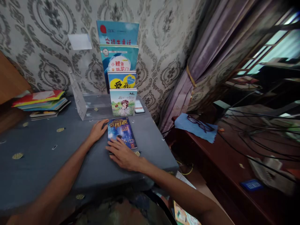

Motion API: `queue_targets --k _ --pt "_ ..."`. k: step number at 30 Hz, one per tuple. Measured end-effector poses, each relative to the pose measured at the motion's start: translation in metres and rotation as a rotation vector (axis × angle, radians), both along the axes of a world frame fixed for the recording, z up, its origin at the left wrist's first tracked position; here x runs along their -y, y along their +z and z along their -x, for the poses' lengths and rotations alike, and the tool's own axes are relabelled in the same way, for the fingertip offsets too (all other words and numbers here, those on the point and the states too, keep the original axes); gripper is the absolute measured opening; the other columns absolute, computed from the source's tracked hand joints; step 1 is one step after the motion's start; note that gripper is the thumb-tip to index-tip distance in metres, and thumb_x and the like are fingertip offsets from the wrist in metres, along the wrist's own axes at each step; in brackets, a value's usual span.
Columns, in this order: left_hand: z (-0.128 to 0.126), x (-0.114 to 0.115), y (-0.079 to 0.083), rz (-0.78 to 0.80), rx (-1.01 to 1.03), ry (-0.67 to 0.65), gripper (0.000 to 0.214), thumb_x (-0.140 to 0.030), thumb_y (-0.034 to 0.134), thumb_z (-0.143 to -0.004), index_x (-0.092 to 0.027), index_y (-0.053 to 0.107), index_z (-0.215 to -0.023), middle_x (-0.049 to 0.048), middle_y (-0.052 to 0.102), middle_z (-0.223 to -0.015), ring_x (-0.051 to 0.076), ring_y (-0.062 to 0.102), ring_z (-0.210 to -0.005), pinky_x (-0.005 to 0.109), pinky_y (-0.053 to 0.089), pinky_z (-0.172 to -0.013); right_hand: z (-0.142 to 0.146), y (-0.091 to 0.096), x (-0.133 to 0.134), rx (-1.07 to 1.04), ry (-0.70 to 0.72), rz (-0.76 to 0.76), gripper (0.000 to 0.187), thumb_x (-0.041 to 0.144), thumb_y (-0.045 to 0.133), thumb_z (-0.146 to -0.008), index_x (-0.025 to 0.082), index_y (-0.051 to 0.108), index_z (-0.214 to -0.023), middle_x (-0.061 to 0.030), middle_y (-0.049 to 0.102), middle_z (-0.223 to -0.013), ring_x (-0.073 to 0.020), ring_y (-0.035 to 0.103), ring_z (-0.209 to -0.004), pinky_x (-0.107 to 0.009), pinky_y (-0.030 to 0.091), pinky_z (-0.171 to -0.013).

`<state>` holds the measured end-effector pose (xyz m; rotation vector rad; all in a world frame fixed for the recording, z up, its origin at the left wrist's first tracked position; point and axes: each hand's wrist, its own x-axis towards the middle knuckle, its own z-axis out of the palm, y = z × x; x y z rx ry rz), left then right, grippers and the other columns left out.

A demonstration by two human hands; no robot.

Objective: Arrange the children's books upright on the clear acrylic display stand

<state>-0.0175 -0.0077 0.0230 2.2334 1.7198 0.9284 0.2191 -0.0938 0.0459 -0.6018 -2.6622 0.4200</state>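
While my right hand point(123, 155) lies palm-down across the lower part of a dark-blue paperback with gold lettering point(124, 130), its fingers are slightly spread and clamped on nothing; the thumb is hidden. The paperback rests flat, cover up, on a table with a dark grey-blue patterned cloth point(150, 153). My left hand point(97, 132) is at its upper left edge, thumb and fingers apart; whether the fingertips press on that edge I cannot tell.

Step in hand, as I judge it: steadying and squaring the paperback with both hands. Next move, judged: any lift would call for fingertips under an edge, thumb on top, while the other hand holds the far corner.

Just beyond the paperback: a clear plastic tiered stand point(78, 97). On its right side, rising in steps, are a pale book with a cartoon figure point(123, 104), a yellow-and-blue book point(122, 82), a teal book with a white circle point(120, 59) and a tall blue book with red characters point(118, 31). Behind all: grey damask-patterned wallpaper point(167, 56).
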Motion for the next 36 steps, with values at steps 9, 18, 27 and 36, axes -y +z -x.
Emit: queue_targets --k 9,18,27,36 --pt "0.0 0.001 -0.006 -0.029 -0.037 0.007 0.043 -0.034 0.044 -0.094 -0.016 0.058 -0.131 0.0106 0.067 -0.13 0.024 0.059 -0.121 0.043 0.045 -0.107 -0.043 -0.01 0.003 -0.115 -0.164 0.135 0.044 0.031 0.042 -0.103 0.019 0.046 -0.145 -0.013 0.043 -0.155 -0.0235 0.03 -0.149 -0.051 0.03 -0.122" --pt "-0.009 0.008 -0.01 -0.079 -0.12 0.077 0.041 -0.032 0.042 -0.095 -0.016 0.057 -0.13 0.0136 0.066 -0.129 0.027 0.059 -0.119 0.047 0.043 -0.108 -0.03 -0.013 -0.045 -0.049 -0.311 0.152 0.048 0.034 0.049 -0.099 0.015 0.046 -0.144 -0.0202 0.043 -0.153 -0.0313 0.034 -0.147 -0.055 0.03 -0.119" --pt "-0.015 0.008 -0.016 -0.041 0.076 0.068 0.042 -0.031 0.043 -0.092 -0.016 0.058 -0.128 0.0149 0.067 -0.127 0.029 0.06 -0.119 0.049 0.045 -0.105 -0.006 -0.037 -0.108 -0.211 -0.49 0.182 0.046 0.023 0.055 -0.091 0.014 0.056 -0.136 -0.0187 0.041 -0.154 -0.0302 0.031 -0.148 -0.051 0.028 -0.121" --pt "-0.042 0.008 -0.006 0.172 1.077 0.133 0.045 -0.032 0.066 -0.08 -0.021 0.059 -0.122 0.0119 0.065 -0.132 0.026 0.063 -0.12 0.04 0.052 -0.099 -0.013 -0.048 -0.107 -0.377 -0.518 0.221 0.047 0.026 0.053 -0.091 0.018 0.054 -0.137 -0.0156 0.038 -0.156 -0.0288 0.033 -0.147 -0.049 0.029 -0.12"
